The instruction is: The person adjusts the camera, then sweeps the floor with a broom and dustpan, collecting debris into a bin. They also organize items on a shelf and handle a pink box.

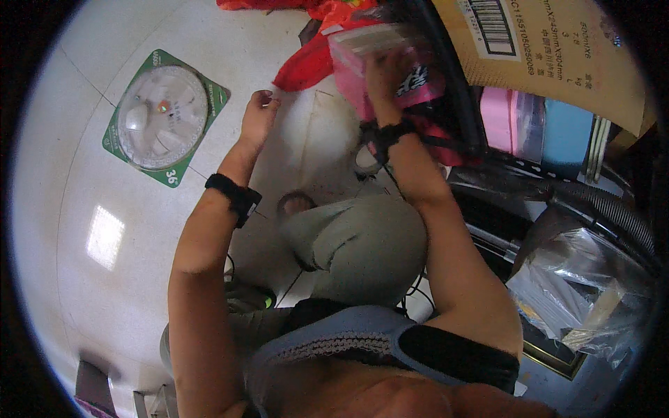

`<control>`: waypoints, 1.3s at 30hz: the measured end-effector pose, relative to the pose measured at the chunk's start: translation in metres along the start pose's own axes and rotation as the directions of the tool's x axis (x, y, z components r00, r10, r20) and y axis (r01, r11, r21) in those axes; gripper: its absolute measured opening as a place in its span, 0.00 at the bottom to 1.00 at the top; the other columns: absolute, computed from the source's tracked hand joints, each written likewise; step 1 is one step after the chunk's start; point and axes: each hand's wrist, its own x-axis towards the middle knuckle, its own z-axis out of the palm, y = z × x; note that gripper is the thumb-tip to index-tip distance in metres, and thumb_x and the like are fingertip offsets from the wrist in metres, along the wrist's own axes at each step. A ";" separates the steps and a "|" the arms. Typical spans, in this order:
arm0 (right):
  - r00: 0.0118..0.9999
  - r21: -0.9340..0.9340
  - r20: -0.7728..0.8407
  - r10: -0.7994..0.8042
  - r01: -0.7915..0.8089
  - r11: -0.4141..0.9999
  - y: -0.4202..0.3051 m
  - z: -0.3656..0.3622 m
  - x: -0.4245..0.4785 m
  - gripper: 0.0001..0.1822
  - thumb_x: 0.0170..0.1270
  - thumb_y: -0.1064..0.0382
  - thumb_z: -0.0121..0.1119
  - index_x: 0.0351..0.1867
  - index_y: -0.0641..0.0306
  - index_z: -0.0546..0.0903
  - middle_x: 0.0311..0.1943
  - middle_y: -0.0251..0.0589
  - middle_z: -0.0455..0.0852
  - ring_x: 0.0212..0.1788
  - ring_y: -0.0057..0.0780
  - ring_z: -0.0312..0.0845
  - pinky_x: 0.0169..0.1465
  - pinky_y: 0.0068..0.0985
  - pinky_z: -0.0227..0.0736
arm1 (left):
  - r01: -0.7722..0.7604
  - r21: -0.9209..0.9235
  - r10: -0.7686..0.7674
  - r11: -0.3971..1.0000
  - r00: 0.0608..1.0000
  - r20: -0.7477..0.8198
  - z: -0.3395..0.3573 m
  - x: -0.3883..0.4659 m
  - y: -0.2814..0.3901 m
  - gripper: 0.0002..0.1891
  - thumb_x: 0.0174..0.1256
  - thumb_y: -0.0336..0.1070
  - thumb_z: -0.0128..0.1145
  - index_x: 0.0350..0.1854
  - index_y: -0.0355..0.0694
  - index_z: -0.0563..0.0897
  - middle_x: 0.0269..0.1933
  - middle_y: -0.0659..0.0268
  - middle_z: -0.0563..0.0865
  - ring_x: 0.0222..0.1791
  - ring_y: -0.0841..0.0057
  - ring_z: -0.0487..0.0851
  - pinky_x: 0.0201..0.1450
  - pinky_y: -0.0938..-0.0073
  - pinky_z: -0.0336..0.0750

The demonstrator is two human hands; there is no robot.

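My left hand (260, 116) hangs over the tiled floor, fingers curled, close to the pointed end of a red cloth (306, 65). Whether its fingertips meet cannot be told, and nothing shows in it. My right hand (384, 78) is blurred and lies against a pink plastic package (347, 70) at the top middle; I cannot tell whether its fingers grip it. Black bands circle both wrists. To the left of my left hand, a round clear plastic item on a green card (163, 117) lies on the floor.
A cardboard box (543, 68) with printing stands at upper right, above pink and blue containers (567, 133). Below them are black plastic parts and a bin lined with clear plastic (569, 287). A gold-edged frame (575, 366) leans lower right. My bent knee (371, 245) is below my hands.
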 end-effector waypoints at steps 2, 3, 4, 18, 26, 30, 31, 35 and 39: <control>0.972 -0.036 -0.145 -0.184 0.181 0.983 -0.035 0.006 -0.022 0.35 0.56 0.49 0.52 0.59 0.73 0.62 0.62 0.70 0.51 0.65 0.65 0.45 0.66 0.50 0.38 | -0.120 0.205 0.136 0.971 0.989 -0.063 0.002 -0.002 0.019 0.22 0.58 0.42 0.54 0.51 0.33 0.71 0.46 0.50 0.77 0.46 0.62 0.75 0.51 0.69 0.69; 0.948 -0.044 -0.143 -0.285 0.282 0.958 -0.044 0.012 -0.029 0.34 0.56 0.50 0.53 0.59 0.73 0.63 0.62 0.72 0.50 0.65 0.66 0.44 0.66 0.51 0.38 | -0.161 0.314 0.196 0.935 0.977 -0.081 0.000 -0.005 0.023 0.23 0.58 0.43 0.54 0.52 0.32 0.71 0.47 0.48 0.76 0.48 0.60 0.75 0.52 0.67 0.68; 0.919 -0.012 -0.148 -0.366 0.368 0.930 -0.072 -0.001 -0.035 0.32 0.53 0.53 0.55 0.56 0.72 0.65 0.58 0.70 0.58 0.62 0.63 0.51 0.64 0.51 0.45 | -0.252 0.431 0.323 0.867 0.941 -0.098 -0.005 -0.004 0.026 0.26 0.58 0.44 0.54 0.54 0.32 0.69 0.51 0.46 0.73 0.52 0.54 0.71 0.55 0.63 0.65; 0.905 -0.169 0.289 -0.312 0.369 0.914 -0.092 -0.139 0.004 0.16 0.55 0.55 0.56 0.40 0.63 0.79 0.37 0.49 0.81 0.41 0.47 0.76 0.44 0.38 0.71 | -0.098 0.452 0.085 0.887 0.995 0.049 -0.027 -0.020 0.033 0.37 0.57 0.58 0.50 0.58 0.28 0.65 0.55 0.43 0.73 0.57 0.53 0.70 0.58 0.64 0.65; 0.804 -0.137 -0.106 -0.584 0.570 0.810 -0.047 -0.140 -0.010 0.11 0.52 0.60 0.59 0.34 0.64 0.78 0.31 0.44 0.79 0.36 0.45 0.76 0.40 0.36 0.71 | 0.148 0.141 -0.189 0.979 0.920 0.344 0.023 -0.031 0.003 0.50 0.52 0.63 0.55 0.65 0.27 0.51 0.64 0.42 0.60 0.63 0.57 0.63 0.62 0.66 0.60; 0.758 -0.063 -0.202 -0.621 0.622 0.780 -0.019 -0.152 -0.042 0.07 0.51 0.64 0.58 0.29 0.64 0.76 0.26 0.44 0.77 0.33 0.46 0.74 0.37 0.36 0.70 | 0.182 0.113 -0.211 0.977 0.913 0.348 0.019 -0.034 0.002 0.51 0.52 0.64 0.56 0.66 0.29 0.49 0.65 0.43 0.59 0.65 0.59 0.60 0.64 0.66 0.57; 0.794 -0.093 -0.153 -0.588 0.581 0.809 0.009 -0.153 -0.053 0.08 0.52 0.63 0.58 0.31 0.65 0.76 0.27 0.45 0.76 0.33 0.45 0.74 0.37 0.35 0.70 | 0.173 0.126 -0.208 0.977 0.910 0.359 0.019 -0.031 0.004 0.51 0.52 0.64 0.56 0.66 0.29 0.49 0.65 0.44 0.59 0.65 0.59 0.60 0.64 0.67 0.57; 0.959 0.154 -0.030 -0.281 0.282 0.947 0.044 -0.166 -0.106 0.20 0.53 0.61 0.57 0.46 0.68 0.72 0.38 0.52 0.76 0.41 0.46 0.73 0.43 0.37 0.69 | 0.181 0.068 -0.194 0.981 0.927 0.322 0.011 -0.030 0.012 0.47 0.52 0.58 0.58 0.64 0.26 0.54 0.63 0.42 0.62 0.64 0.59 0.63 0.63 0.68 0.59; 0.950 0.101 -0.026 -0.310 0.311 0.945 0.034 -0.160 -0.138 0.34 0.52 0.60 0.59 0.60 0.69 0.61 0.55 0.57 0.66 0.55 0.52 0.64 0.55 0.38 0.63 | 0.181 -0.259 0.001 0.949 0.817 0.577 0.014 -0.034 0.014 0.41 0.54 0.52 0.59 0.63 0.26 0.58 0.61 0.44 0.67 0.61 0.60 0.67 0.62 0.67 0.61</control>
